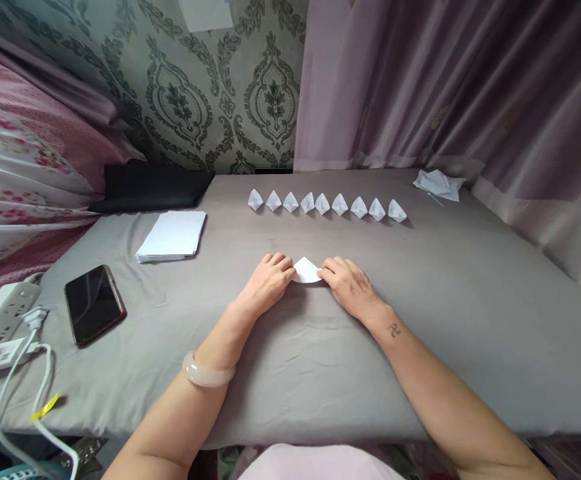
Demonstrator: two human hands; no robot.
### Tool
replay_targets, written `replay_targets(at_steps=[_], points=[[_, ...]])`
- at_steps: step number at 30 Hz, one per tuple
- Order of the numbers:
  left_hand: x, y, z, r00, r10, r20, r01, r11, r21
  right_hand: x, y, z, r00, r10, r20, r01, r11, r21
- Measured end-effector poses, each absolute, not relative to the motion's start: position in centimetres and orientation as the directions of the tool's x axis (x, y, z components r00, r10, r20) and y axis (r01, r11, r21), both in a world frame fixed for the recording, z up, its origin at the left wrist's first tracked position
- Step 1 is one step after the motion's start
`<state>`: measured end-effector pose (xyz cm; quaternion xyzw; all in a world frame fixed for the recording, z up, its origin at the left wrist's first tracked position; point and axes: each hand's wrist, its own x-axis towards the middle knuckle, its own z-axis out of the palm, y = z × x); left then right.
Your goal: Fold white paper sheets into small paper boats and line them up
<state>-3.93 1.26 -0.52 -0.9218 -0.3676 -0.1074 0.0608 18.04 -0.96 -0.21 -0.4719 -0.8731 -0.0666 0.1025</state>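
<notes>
A small folded white paper piece (307, 270) lies on the grey cloth-covered table (470, 300) in the middle. My left hand (267, 283) pinches its left end with curled fingers, a pale bangle on that wrist. My right hand (350, 285) pinches its right end the same way. Beyond them, a row of several finished white paper boats (326, 204) stands across the table.
A stack of white paper sheets (173, 235) lies at the left, with a black phone (93, 303) nearer the front edge. A white power strip (0, 317) and cable sit at the far left. Crumpled white paper (437, 183) rests at the back right by the curtain.
</notes>
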Motion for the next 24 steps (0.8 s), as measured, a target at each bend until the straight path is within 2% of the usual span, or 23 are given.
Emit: replay_targets(at_steps=[2,5,9,12,16,24], points=[[-4.2,1.0,-0.5,0.680,0.696,0.229,0.709,-0.704,0.034,18.2,-1.1,-0.1,-0.505,0.833,0.224,0.841,0.534,-0.090],[-4.5,0.9,-0.6,0.590,0.782,0.202,0.754,-0.623,0.209,18.4,-1.0,0.0,-0.424,0.884,0.196,0.839,0.465,-0.284],[-4.6,0.9,-0.5,0.422,0.895,0.147,0.771,-0.439,0.461,18.4,-0.6,0.0,-0.271,0.955,0.124,0.807,0.295,-0.512],[-4.3,1.0,-0.4,0.278,0.958,0.075,0.779,-0.271,0.565,18.3,-0.2,-0.4,-0.182,0.980,0.086,0.758,0.195,-0.622],[-3.8,1.0,-0.6,0.155,0.988,0.023,0.787,-0.138,0.602,18.2,0.3,-1.1,-0.108,0.991,0.074,0.727,0.130,-0.675],[-3.8,1.3,-1.2,0.140,0.989,0.056,0.791,-0.145,0.595,17.9,0.6,-1.4,-0.091,0.992,0.088,0.780,0.126,-0.612]])
